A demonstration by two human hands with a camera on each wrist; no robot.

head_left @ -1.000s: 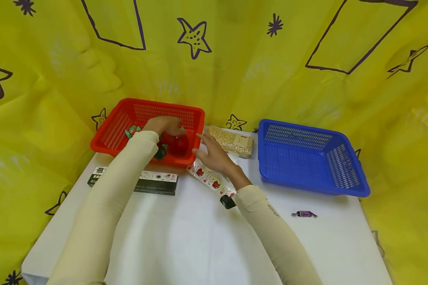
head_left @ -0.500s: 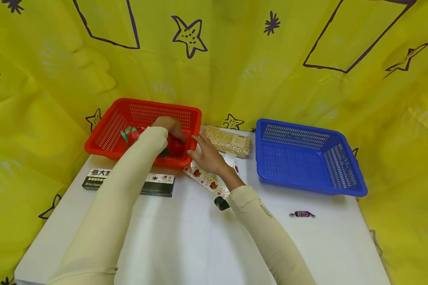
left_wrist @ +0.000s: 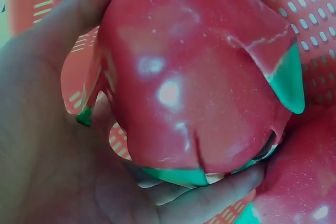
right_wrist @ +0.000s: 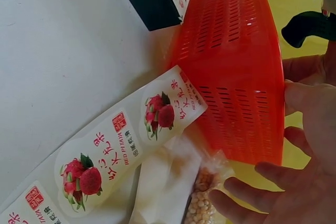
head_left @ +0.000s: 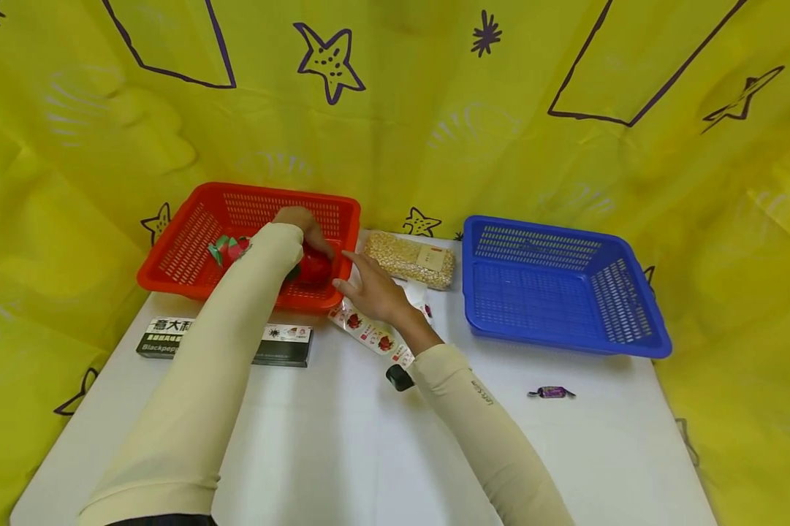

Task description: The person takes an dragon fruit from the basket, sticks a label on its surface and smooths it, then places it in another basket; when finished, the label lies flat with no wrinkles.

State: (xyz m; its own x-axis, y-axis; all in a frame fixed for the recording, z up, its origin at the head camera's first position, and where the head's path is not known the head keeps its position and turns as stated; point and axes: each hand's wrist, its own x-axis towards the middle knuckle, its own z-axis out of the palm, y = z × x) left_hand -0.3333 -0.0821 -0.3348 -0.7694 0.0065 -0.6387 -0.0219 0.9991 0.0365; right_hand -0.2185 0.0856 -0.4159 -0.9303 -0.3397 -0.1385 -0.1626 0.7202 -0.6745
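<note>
My left hand (head_left: pixel 305 228) reaches down into the red basket (head_left: pixel 147 276). In the left wrist view its thumb and fingers curl round a glossy red dragon fruit (left_wrist: pixel 184 87) with green tips. Another dragon fruit (left_wrist: pixel 299 177) lies beside it, and one more red-and-green fruit (head_left: pixel 232 250) sits near the basket's left side. My right hand (head_left: pixel 380 296) has its fingers spread at the basket's right wall, a fingertip right at the rim in the right wrist view. Below that hand runs a strip of stickers (right_wrist: pixel 123 142) printed with dragon fruits.
A blue basket (head_left: pixel 539 334) stands at the right, with a purple-wrapped candy (head_left: pixel 552 392) in front. A bag of pale grains (head_left: pixel 404 259) lies behind my right hand. In front of the red basket is a dark box (head_left: pixel 286 353). A yellow curtain (head_left: pixel 395 109) hangs behind.
My left hand has gone lower into the red basket, over the dragon fruit. My right hand stays by the basket's right wall. The whole scene has shifted slightly left in view.
</note>
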